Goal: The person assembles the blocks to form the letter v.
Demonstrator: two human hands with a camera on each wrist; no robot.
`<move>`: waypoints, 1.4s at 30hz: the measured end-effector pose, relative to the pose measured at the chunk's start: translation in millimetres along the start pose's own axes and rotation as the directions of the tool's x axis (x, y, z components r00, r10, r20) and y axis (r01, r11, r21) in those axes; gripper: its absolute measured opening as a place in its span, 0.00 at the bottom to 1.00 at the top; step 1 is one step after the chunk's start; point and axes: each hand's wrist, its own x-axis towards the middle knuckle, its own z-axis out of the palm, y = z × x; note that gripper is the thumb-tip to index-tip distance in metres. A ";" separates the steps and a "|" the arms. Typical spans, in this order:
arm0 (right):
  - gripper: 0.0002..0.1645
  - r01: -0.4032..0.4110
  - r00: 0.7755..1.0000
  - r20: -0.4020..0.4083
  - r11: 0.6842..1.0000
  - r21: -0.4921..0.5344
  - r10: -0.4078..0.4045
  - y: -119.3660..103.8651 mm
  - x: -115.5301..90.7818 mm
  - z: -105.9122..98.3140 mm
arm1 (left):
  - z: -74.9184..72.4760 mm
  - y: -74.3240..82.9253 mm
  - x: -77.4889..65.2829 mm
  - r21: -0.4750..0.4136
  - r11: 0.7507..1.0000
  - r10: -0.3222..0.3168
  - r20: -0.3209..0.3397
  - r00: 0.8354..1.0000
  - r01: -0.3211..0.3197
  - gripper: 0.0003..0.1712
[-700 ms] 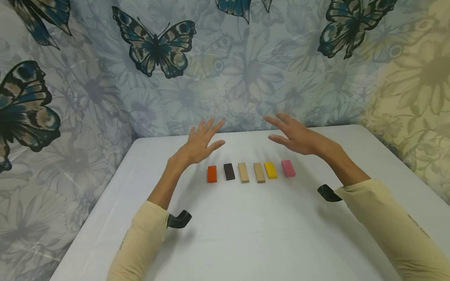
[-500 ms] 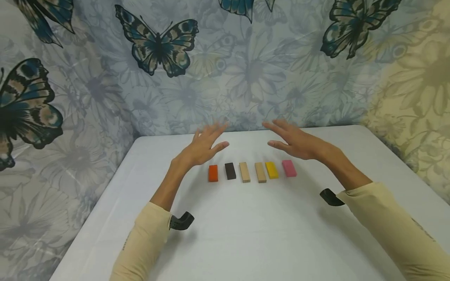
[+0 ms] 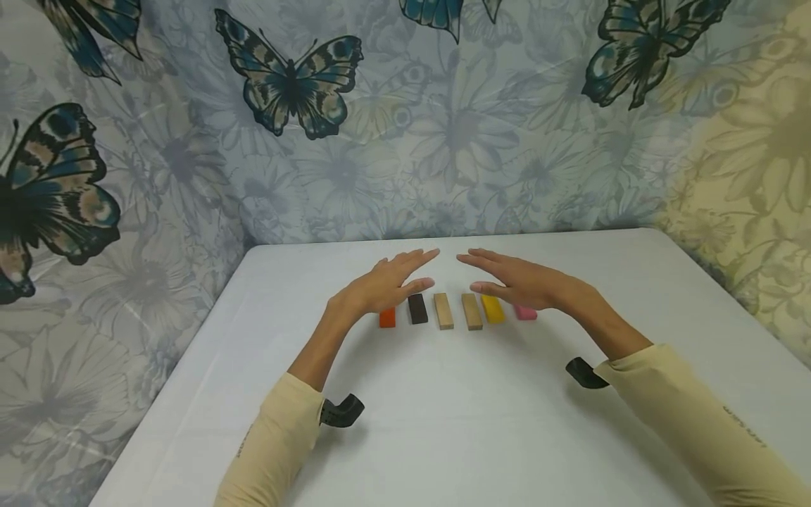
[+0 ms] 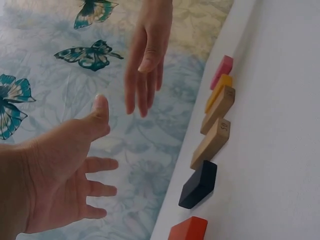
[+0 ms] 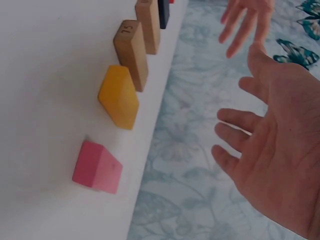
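Note:
A row of small blocks lies on the white table: an orange block (image 3: 387, 319), a black block (image 3: 417, 308), two plain wooden blocks (image 3: 443, 311) (image 3: 472, 311), a yellow block (image 3: 493, 309) and a pink block (image 3: 526, 313). My left hand (image 3: 386, 282) hovers above the row's left end, fingers straight, holding nothing. Over the right end hovers my right hand (image 3: 522, 280), its fingers extended too and its palm bare in the right wrist view. From the head view, the hands partly cover the orange, yellow and pink blocks. Dark markings show on the wooden blocks' ends in both wrist views.
A white cloth covers the table (image 3: 443, 436). Behind it and to the left hangs a butterfly-and-flower backdrop (image 3: 456, 155). Black wrist devices (image 3: 342, 411) stick out from both beige sleeves (image 3: 272, 436).
Both hands have come lower and closer together, now over the ends of the row of blocks. The blocks stay in the same arrangement; the head view has shifted slightly.

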 end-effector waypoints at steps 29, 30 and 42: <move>0.27 0.118 0.984 0.142 0.988 -0.100 -0.104 10.5 -7.6 28.2 | 36.5 -0.7 -3.7 0.116 0.978 0.118 0.379 0.918 -0.174 0.46; 0.27 0.128 0.984 0.142 0.986 -0.109 -0.112 10.6 -7.2 29.3 | 36.7 -0.8 -4.2 0.120 0.977 0.118 0.380 0.917 -0.175 0.46; 0.28 0.194 0.975 0.140 0.969 -0.156 -0.173 8.6 -7.4 39.2 | 41.0 5.7 -2.2 0.178 0.966 0.104 0.397 0.912 -0.188 0.48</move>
